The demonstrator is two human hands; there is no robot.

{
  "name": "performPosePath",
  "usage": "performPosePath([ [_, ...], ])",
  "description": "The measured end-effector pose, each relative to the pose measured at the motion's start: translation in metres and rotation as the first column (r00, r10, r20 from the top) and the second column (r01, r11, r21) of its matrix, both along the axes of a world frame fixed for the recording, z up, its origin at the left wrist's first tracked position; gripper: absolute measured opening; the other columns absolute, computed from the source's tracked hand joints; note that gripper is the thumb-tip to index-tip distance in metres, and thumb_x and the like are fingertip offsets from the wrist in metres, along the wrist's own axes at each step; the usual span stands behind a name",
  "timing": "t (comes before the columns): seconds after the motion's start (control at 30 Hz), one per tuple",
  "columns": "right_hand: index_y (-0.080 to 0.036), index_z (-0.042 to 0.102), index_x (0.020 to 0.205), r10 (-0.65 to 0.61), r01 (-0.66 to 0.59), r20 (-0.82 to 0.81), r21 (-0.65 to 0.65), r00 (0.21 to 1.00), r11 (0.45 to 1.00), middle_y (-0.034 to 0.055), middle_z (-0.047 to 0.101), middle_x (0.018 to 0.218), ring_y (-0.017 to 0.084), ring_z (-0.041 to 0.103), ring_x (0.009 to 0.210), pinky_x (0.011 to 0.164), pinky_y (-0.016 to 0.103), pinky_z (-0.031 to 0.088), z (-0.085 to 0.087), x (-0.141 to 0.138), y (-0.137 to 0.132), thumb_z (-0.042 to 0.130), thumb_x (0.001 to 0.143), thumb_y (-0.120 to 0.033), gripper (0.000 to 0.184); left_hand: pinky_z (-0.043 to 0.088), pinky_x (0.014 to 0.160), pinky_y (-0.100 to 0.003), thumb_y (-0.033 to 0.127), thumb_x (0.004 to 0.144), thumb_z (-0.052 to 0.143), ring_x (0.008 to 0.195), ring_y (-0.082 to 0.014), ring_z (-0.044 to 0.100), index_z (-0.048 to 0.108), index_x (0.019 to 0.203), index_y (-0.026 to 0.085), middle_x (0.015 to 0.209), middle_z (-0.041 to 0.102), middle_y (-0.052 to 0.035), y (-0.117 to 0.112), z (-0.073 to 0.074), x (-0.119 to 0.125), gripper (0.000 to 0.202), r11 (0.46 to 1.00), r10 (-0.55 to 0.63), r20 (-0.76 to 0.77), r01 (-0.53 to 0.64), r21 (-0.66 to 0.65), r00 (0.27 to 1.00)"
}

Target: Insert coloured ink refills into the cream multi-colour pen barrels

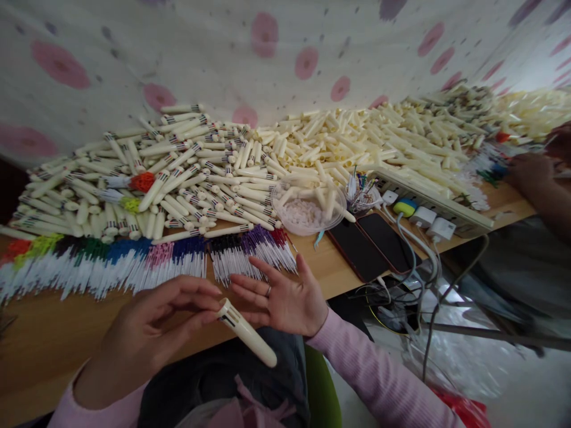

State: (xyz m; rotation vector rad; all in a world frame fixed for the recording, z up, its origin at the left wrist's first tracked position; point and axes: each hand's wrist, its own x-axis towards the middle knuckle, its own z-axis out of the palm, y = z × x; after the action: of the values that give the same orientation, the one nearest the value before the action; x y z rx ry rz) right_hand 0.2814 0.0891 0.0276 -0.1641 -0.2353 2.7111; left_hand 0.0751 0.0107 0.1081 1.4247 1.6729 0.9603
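My left hand point(151, 327) pinches the top end of a cream pen barrel point(247, 333) between thumb and fingertips, just above the front edge of the wooden table point(44, 339). The barrel slants down to the right over my lap. My right hand point(281, 294) is beside it, palm up, fingers stretched toward the left and holding nothing; there is a ring on one finger. Just beyond both hands lie rows of coloured pen refills point(134, 261) sorted by colour.
A big heap of assembled cream pens point(178, 172) and empty barrels point(357, 142) fills the back of the table. A clear bowl point(307, 208) of small parts, two phones point(370, 241), a power strip point(437, 205) with chargers and cables sit right. Another person's arm point(539, 184) is at the far right.
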Motion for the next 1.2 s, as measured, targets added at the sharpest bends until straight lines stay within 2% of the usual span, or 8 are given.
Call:
performPosePath([
  [0.1, -0.029, 0.040, 0.138, -0.010, 0.010, 0.026, 0.002, 1.000, 1.000, 0.0105, 0.050, 0.142, 0.027, 0.038, 0.135, 0.106, 0.051, 0.027, 0.001, 0.001, -0.001, 0.015, 0.077, -0.086, 0.087, 0.057, 0.077, -0.029, 0.029, 0.081, 0.065, 0.076, -0.0200, 0.072, 0.067, 0.115, 0.035, 0.079, 0.075, 0.0010, 0.006, -0.009, 0.008, 0.035, 0.942, -0.306, -0.022, 0.299, -0.151, 0.952],
  [0.2, -0.030, 0.037, 0.140, -0.032, 0.031, 0.047, 0.023, 0.998, 0.999, 0.0098, 0.049, 0.143, 0.026, 0.035, 0.137, 0.106, 0.049, 0.026, 0.003, 0.001, -0.001, 0.015, 0.075, -0.088, 0.089, 0.054, 0.082, -0.033, 0.019, 0.085, 0.058, 0.084, -0.0208, 0.071, 0.056, 0.132, 0.036, 0.085, 0.076, 0.0008, 0.009, -0.017, 0.024, 0.051, 0.860, -0.485, -0.127, 0.445, -0.250, 0.865],
  [0.33, -0.030, 0.034, 0.142, -0.044, 0.043, 0.029, 0.031, 0.999, 0.999, 0.0109, 0.048, 0.143, 0.025, 0.035, 0.138, 0.106, 0.045, 0.025, 0.004, 0.003, 0.000, 0.017, 0.077, -0.087, 0.088, 0.054, 0.083, -0.036, 0.015, 0.086, 0.054, 0.097, -0.0255, 0.069, 0.053, 0.136, 0.034, 0.105, 0.075, -0.0055, 0.008, -0.024, 0.037, 0.053, 0.848, -0.522, -0.280, 0.452, -0.278, 0.806],
  [0.63, -0.028, 0.032, 0.143, -0.026, 0.025, 0.052, 0.027, 0.998, 0.999, 0.0127, 0.049, 0.143, 0.027, 0.039, 0.135, 0.102, 0.044, 0.028, 0.004, 0.004, -0.001, 0.013, 0.078, -0.086, 0.090, 0.052, 0.091, -0.035, 0.017, 0.087, 0.055, 0.104, -0.0228, 0.068, 0.064, 0.123, 0.037, 0.115, 0.074, -0.0022, 0.007, -0.021, 0.029, 0.042, 0.839, -0.542, -0.217, 0.507, -0.198, 0.812],
  [0.83, -0.026, 0.044, 0.137, 0.004, -0.008, 0.046, 0.087, 0.999, 0.996, 0.0108, 0.053, 0.140, 0.026, 0.045, 0.132, 0.106, 0.044, 0.029, 0.001, 0.002, -0.003, 0.027, 0.081, -0.083, 0.081, 0.058, 0.068, -0.025, 0.035, 0.079, 0.067, 0.072, -0.0195, 0.072, 0.075, 0.080, 0.030, 0.078, 0.077, 0.0005, 0.013, 0.001, 0.010, 0.010, 0.975, -0.219, -0.115, 0.214, -0.055, 0.969],
  [1.0, -0.016, 0.058, 0.123, 0.225, -0.236, 0.072, 0.332, 0.972, 0.913, 0.0087, 0.071, 0.096, 0.020, 0.070, 0.085, 0.083, 0.035, 0.049, -0.018, -0.002, -0.009, 0.074, 0.078, -0.044, 0.056, 0.059, 0.066, -0.025, 0.035, 0.072, 0.071, 0.065, -0.0184, 0.070, 0.069, 0.071, 0.027, 0.069, 0.072, 0.0019, 0.015, 0.008, 0.010, 0.009, 0.986, 0.157, -0.049, -0.155, 0.055, 0.986],
  [1.1, -0.014, 0.063, 0.111, 0.226, -0.266, 0.143, 0.418, 0.964, 0.869, -0.0017, 0.063, 0.069, 0.009, 0.058, 0.051, 0.053, 0.022, 0.048, -0.029, -0.005, -0.013, 0.076, 0.079, -0.036, 0.042, 0.058, 0.070, -0.025, 0.036, 0.072, 0.074, 0.071, -0.0181, 0.070, 0.068, 0.076, 0.026, 0.076, 0.073, 0.0014, 0.018, 0.007, 0.011, 0.012, 0.976, 0.205, -0.015, -0.203, 0.076, 0.979],
  [1.2, -0.015, 0.063, 0.101, 0.148, -0.217, 0.185, 0.442, 0.972, 0.870, -0.0080, 0.050, 0.059, 0.003, 0.040, 0.043, 0.045, 0.017, 0.043, -0.032, -0.005, -0.013, 0.078, 0.078, -0.034, 0.034, 0.057, 0.070, -0.026, 0.042, 0.076, 0.069, 0.071, -0.0175, 0.070, 0.065, 0.083, 0.025, 0.080, 0.074, 0.0005, 0.025, -0.002, -0.004, 0.019, 0.942, 0.315, -0.002, -0.312, 0.121, 0.949],
])
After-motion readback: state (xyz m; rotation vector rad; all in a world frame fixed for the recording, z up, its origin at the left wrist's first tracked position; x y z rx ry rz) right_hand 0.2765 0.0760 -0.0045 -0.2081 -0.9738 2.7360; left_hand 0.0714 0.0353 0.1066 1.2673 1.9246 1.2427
